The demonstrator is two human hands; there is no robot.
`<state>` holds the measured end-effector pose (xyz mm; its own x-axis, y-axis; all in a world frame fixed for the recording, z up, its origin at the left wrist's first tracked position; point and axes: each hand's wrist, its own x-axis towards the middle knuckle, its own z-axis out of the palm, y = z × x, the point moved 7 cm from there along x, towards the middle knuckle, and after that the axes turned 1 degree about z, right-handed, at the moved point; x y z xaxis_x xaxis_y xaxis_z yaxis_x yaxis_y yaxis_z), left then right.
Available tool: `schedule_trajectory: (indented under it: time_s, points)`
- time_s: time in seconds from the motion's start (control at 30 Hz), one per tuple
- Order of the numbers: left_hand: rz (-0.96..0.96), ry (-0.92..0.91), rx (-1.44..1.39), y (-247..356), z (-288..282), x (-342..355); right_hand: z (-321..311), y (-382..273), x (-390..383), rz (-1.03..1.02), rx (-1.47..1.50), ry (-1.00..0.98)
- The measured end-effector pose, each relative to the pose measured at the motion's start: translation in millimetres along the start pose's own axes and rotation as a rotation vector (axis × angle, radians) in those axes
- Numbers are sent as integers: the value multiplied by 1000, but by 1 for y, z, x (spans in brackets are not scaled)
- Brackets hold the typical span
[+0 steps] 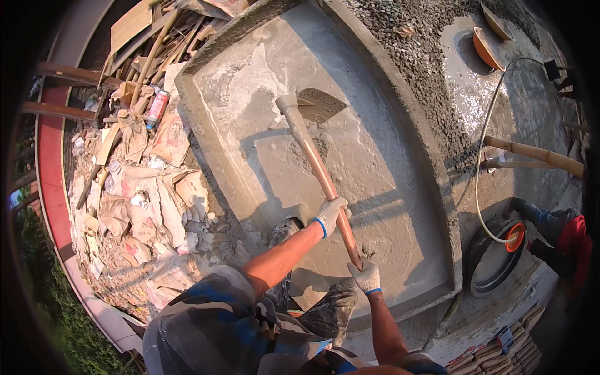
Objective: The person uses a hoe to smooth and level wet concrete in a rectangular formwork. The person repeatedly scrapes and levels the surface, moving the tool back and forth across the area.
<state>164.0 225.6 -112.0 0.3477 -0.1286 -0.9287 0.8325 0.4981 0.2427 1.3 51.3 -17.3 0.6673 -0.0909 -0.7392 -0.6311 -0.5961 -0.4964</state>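
Observation:
A long wooden-handled hoe slants across a rectangular concrete mixing trough. Its broad metal blade, coated in grey mud, is at the far part of the trough, over wet grey mortar. My left hand, in a white glove with a blue cuff, is wrapped round the middle of the handle. Lower down, my right hand, gloved alike, grips the near end of the handle.
Torn sacks and scrap boards pile at left. Gravel, orange bowls, a bamboo pole and a hose looped over a black tub lie right, beside another person. Stacked sacks sit bottom right.

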Motion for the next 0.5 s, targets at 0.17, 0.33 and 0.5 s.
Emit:
schedule_trajectory:
  time_s: [0.17,0.33,0.5]
  points:
    - [516,221,308,350,-50,124,100,-252,268,-261,154,55]
    - [757,552,812,563,-139,205,170,-481,383,-162,639,-337]
    - [349,436,1225,515,-123,259,218,-437,413,63,972,-417]
